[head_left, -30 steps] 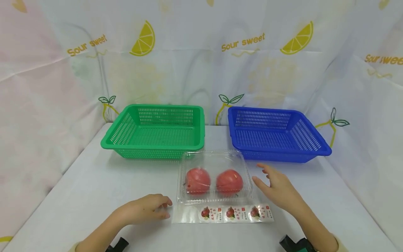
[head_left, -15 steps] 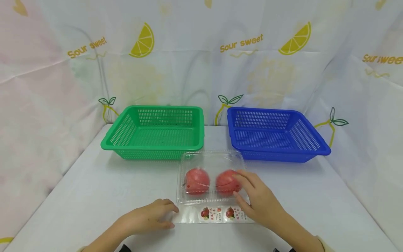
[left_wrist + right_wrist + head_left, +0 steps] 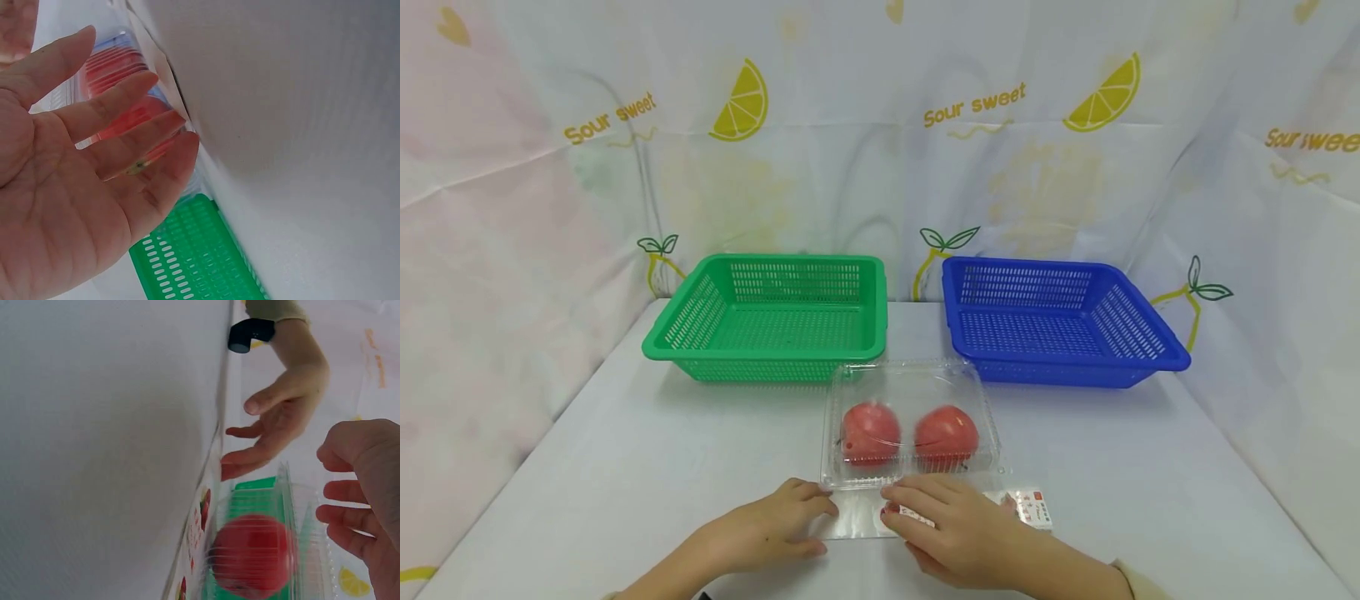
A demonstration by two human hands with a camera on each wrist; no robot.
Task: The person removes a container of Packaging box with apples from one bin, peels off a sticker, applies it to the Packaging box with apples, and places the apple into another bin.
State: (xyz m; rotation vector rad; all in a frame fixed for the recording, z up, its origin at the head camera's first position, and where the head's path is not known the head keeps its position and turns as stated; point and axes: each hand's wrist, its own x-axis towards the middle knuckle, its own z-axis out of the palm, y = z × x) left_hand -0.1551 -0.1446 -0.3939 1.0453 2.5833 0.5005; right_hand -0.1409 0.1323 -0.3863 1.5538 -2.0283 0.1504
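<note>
A clear plastic clamshell box (image 3: 917,383) holds two round red fruits, the left fruit (image 3: 871,429) and the right fruit (image 3: 946,433), side by side. Along its front edge lies a strip of printed stickers (image 3: 1033,510) on shiny backing. My left hand (image 3: 763,533) is at the strip's left end, fingers loosely bent and apart; the left wrist view shows nothing in its palm (image 3: 56,194). Over the middle of the strip hovers my right hand (image 3: 958,533), covering most of the stickers. In the right wrist view its fingers (image 3: 350,515) are relaxed and grip nothing.
Behind the box stand two baskets with nothing in them, a green basket (image 3: 763,353) at left and a blue basket (image 3: 1067,358) at right. A white cloth (image 3: 625,467) covers the table. A lemon-printed curtain (image 3: 880,167) hangs close behind and at the sides.
My right hand has moved left and toward me, from the box's right side across its front to over the sticker strip. The left hand has shifted slightly right, to the strip's end.
</note>
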